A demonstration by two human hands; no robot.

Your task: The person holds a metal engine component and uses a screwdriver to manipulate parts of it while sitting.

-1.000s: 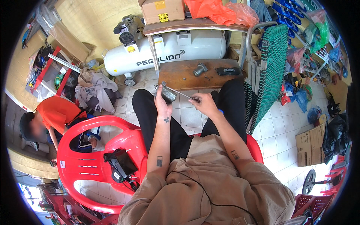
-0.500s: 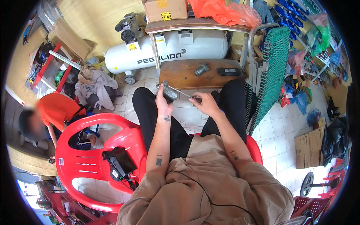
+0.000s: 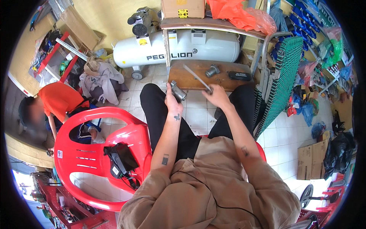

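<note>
My left hand (image 3: 173,101) is wrapped around a grey cylindrical metal part (image 3: 178,92), held tilted above the gap between my knees. My right hand (image 3: 219,97) grips a long thin metal tool (image 3: 196,77) by its dark handle. The tool's shaft slants up and left, clear of the part; motion blur hides whether it is a file or a screwdriver. Beyond my hands stands a low brown wooden bench (image 3: 177,71). On it lie a second grey metal part (image 3: 212,70), a black oblong case (image 3: 240,76) and a few tiny pieces.
A white air compressor (image 3: 133,53) stands behind the bench. At right leans a green woven folding bed (image 3: 281,72). A red plastic chair (image 3: 91,152) at my left bears a black device (image 3: 122,158). Farther left, a person in orange (image 3: 61,99) bends down. Cardboard (image 3: 312,160) stands far right.
My right hand has drawn the tool away from the metal part and swung its shaft upward. The left hand still holds the part, now turned slightly. The whole view has shifted a little.
</note>
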